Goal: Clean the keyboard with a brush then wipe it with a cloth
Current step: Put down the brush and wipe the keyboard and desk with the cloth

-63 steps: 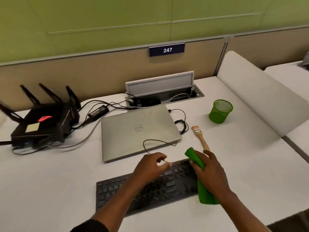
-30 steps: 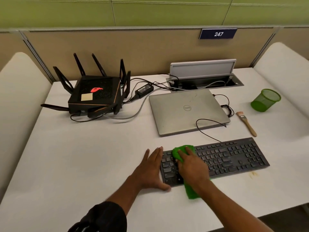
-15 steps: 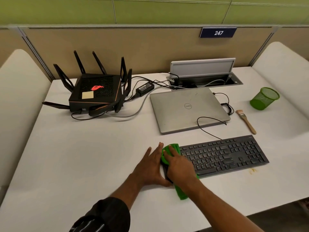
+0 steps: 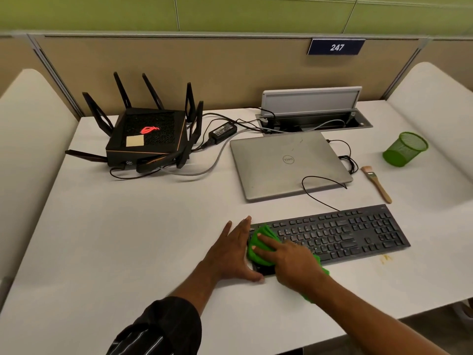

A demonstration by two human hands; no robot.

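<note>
Lower centre of the frame: a dark striped sleeve (image 4: 163, 326) covers the left upper arm; the right forearm is bare. Above it I see the left hand (image 4: 230, 252) lying flat on the white desk (image 4: 128, 239), fingers straight and slightly spread, set against the left end of the black keyboard (image 4: 345, 231).

The right hand (image 4: 289, 260) presses a green cloth (image 4: 258, 248) onto the keyboard's leftmost keys. Its fingers are extended and apart, not curled, and the cloth trails out beneath the wrist toward the lower right.

The keyboard lies slanted across the centre right, its thin black cable looping up over a closed silver laptop (image 4: 286, 162). A small yellowish stain (image 4: 385, 258) marks the desk just below the keyboard's right end.

Right of the laptop, the wooden-handled brush (image 4: 377, 184) lies untouched on the desk, bristles pointing up-frame, near a green mesh cup (image 4: 404, 149).

At upper left stands a black router (image 4: 151, 139) with raised antennas, a power adapter (image 4: 222, 131) beside it. Behind the laptop, an open cable hatch (image 4: 314, 119) is sunk in the desk.

Rounded white dividers (image 4: 25, 149) flank the desk. A beige partition (image 4: 204, 73) carries a plate (image 4: 336, 47) reading 247, with a green wall (image 4: 230, 11) above.
</note>
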